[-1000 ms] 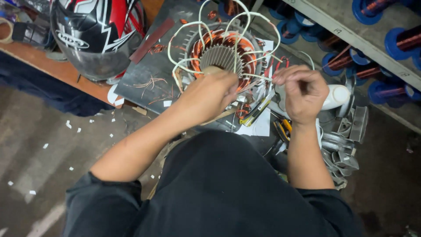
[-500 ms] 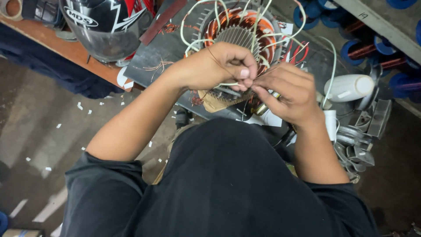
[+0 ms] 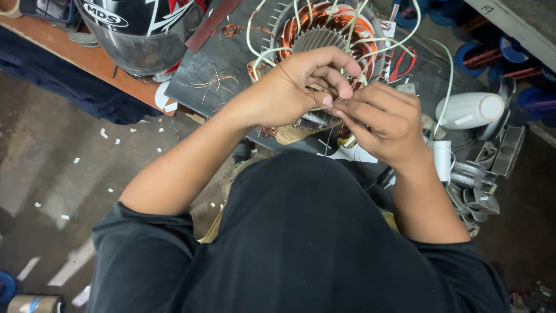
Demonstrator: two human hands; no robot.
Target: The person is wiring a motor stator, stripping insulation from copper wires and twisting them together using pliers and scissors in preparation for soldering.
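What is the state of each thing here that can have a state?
Left hand: fingers pinched on thin copper wire.
Right hand: fingers pinched on the same wire.
Motor stator: open, copper windings exposed, white leads loose.
Helmet: resting on the bench.
White bottle: lying on its side.

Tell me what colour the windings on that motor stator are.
Copper-orange windings, clearest in the head view.

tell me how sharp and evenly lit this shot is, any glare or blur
Head view: both hands, left hand and right hand, are sharp with the thin copper wire visible; soft even light, weak shadows; mild glare on the helmet visor; floor and frame corners darker, edges slightly bowed.
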